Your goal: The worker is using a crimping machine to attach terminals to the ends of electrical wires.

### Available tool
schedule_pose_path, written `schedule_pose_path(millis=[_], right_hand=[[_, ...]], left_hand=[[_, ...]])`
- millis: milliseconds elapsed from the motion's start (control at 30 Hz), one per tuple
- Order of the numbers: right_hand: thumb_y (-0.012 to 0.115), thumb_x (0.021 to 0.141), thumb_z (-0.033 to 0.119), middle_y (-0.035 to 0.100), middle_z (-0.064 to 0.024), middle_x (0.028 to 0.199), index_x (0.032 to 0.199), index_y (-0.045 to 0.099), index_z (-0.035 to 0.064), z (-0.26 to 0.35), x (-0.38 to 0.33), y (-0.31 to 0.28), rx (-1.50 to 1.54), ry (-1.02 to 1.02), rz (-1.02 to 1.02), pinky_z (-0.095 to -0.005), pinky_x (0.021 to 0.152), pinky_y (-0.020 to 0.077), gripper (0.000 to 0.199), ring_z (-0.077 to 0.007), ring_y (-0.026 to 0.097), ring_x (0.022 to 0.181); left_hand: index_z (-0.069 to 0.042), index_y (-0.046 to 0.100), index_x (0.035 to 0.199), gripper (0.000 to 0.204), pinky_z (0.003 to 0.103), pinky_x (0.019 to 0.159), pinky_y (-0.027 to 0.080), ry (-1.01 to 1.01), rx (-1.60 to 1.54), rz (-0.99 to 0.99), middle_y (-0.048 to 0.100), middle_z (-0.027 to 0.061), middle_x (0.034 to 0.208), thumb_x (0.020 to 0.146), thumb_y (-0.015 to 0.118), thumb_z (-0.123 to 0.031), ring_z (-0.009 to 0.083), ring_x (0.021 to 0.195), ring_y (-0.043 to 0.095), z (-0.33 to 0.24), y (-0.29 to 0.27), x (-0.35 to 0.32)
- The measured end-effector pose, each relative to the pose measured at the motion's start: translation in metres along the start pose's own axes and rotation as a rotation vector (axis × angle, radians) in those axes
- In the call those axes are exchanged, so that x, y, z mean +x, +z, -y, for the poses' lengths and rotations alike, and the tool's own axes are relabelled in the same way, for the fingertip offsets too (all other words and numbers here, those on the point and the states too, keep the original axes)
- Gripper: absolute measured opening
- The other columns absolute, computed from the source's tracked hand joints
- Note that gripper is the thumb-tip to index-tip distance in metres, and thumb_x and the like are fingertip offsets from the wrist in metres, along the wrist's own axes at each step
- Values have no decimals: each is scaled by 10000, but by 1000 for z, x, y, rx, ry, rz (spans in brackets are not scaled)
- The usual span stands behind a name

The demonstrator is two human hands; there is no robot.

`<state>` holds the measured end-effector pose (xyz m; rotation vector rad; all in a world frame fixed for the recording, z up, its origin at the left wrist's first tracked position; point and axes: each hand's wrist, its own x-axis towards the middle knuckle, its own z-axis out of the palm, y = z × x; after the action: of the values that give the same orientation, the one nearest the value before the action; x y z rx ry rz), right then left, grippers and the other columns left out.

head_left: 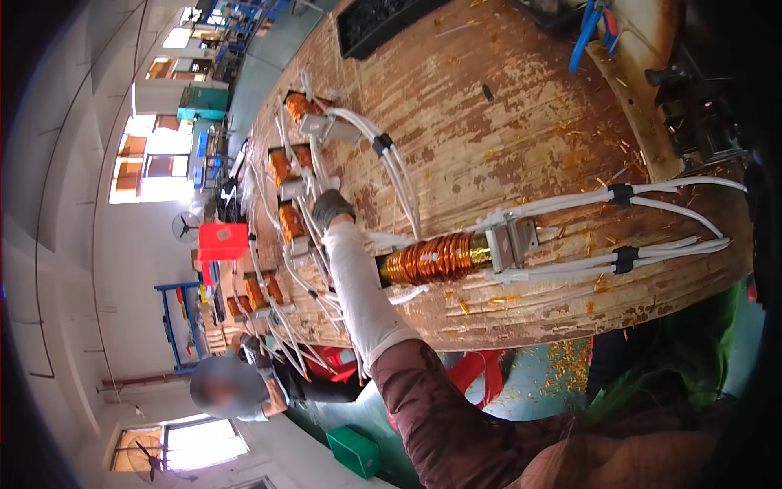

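Observation:
My left hand (332, 209), in a grey glove, reaches over the worktable among a row of coils; a white sleeve guard covers its forearm. It is nearest to an orange-wound coil (291, 222) and white sleeved leads, and its fingers are mostly hidden, so its grip does not show. Beside the forearm lies a larger coil of copper-orange wire (436, 259), its far end partly behind the arm. A metal bracket (511, 244) sits at its right end. White leads (562, 208) run from there to the right, bound with black tape. My right hand is out of view.
More coils (303, 104) with white leads lie along the worn wooden table (481, 138), amid scattered copper-coloured wire bits. A black tray (383, 24), blue-handled pliers (585, 37) and a dark machine fixture (709, 122) border it. Another person (265, 391) works at the lower left, near a green crate (353, 452).

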<state>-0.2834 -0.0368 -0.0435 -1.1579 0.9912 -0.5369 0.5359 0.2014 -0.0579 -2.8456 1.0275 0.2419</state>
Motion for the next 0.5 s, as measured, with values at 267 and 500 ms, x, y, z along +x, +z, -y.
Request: schedule_pose_path(millis=[267,500], right_hand=[[600,781,47,583,-66,734,965,594,5,-36,-68,-45,-2,76,-118,-240,533,459,189,-144,544,581],[598,792,64,580,-61,733,975,592,10,-22,-37,-31,12,-50,30,-235,532,457,191,-139,548,586]], left_hand=[[-46,607,898,331,320,535,512,-75,-969,487,634,121,692,801,625,-362,187,604,608,-200,-19,-80],[-34,583,1001,329,310,564,508,173,-267,429,662,100,765,775,648,-263,173,647,616,-164,-25,-58]])
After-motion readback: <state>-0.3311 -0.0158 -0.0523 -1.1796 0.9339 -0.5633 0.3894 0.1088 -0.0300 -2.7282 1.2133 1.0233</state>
